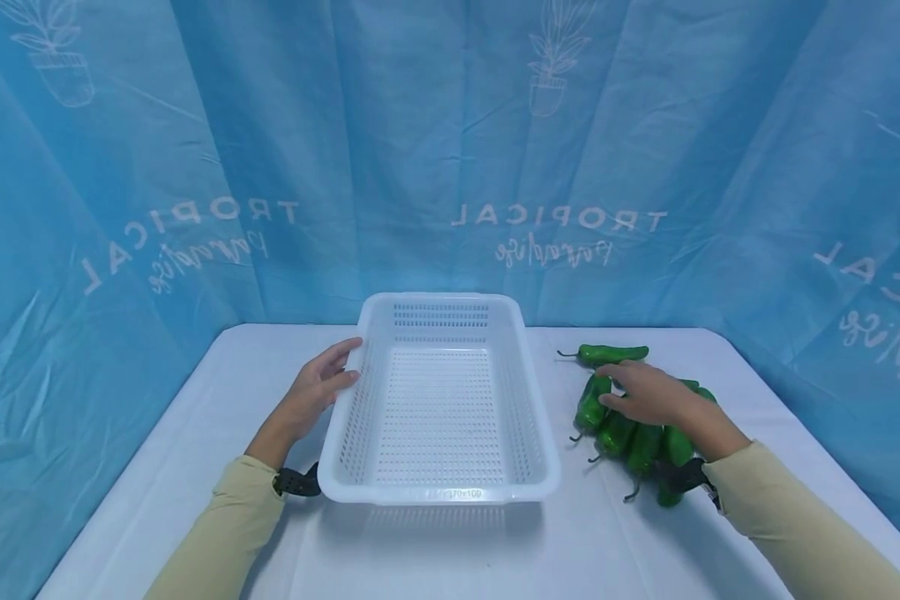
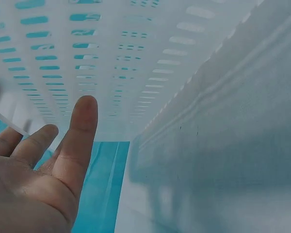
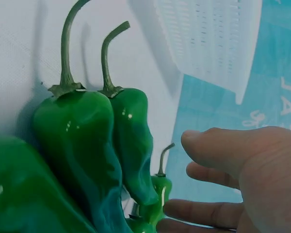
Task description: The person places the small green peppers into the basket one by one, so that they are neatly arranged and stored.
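White plastic forms the basket in the middle of the bench, a deep rectangle with rounded corners, a thick smooth rim and walls and floor pierced by rows of narrow slots. To its right lie the green peppers, most heaped together, with one pepper lying crosswise at the back. My right grip is open over that heap, thumb and fingers apart with nothing between them, and together with my wrist it hides part of the pile. I cannot tell if a fingertip touches a pepper. My left grip is open too, its fingers extended at the left side of the basket; whether they press the rim is unclear.

Black straps circle my wrists below beige sleeves, the right one covering more peppers. A blue curtain hangs in soft folds round the bench, printed in white with mirrored lettering and potted plants. The bench wears a white, finely woven cloth. Close up, the peppers are glossy and dented, broad at the shoulder and tapering, with dull green, curved stems.
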### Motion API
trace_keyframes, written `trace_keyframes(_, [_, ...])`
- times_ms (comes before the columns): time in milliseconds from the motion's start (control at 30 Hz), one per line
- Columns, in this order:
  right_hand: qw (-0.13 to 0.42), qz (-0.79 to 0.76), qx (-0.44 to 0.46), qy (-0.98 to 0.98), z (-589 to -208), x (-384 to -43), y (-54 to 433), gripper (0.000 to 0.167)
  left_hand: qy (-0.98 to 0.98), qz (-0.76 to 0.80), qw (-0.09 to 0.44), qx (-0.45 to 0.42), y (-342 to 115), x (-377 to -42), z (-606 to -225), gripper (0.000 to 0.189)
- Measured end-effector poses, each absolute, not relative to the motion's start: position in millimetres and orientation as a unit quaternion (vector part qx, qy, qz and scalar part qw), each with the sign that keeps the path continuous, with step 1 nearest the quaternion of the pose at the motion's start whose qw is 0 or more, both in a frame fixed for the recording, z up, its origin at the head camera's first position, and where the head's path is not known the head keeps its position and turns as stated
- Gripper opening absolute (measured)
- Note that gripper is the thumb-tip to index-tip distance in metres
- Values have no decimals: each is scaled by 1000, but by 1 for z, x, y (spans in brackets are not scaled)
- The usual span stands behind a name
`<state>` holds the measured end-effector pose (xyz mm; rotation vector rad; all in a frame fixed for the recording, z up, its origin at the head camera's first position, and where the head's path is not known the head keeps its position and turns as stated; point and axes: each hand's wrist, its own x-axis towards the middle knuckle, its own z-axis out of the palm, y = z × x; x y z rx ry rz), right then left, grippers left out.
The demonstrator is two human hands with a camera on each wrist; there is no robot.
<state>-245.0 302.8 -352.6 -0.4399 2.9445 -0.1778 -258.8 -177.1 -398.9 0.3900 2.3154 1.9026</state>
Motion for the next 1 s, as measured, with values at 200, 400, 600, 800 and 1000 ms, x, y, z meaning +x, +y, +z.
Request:
trace_keyframes(200, [93,-66,-155,981,-354,-246,297,51,747,648,76,128,-179,-258,-398,65])
trace_keyframes(400, [115,-62,-152,980,-356,-253,295,52,730,662,109,132,-182,-258,-394,67])
trace_keyframes(600, [129,-48,-137,981,-360,-261,294,51,718,672,129,125,-182,-261,-399,67])
trace_keyframes(800, [151,-62,-141,976,-361,-267,292,53,713,678,130,124,-182,-261,-401,66])
trace_keyframes(1000, [165,-94,-143,971,-363,-272,288,52,720,673,119,121,-181,-262,-401,60])
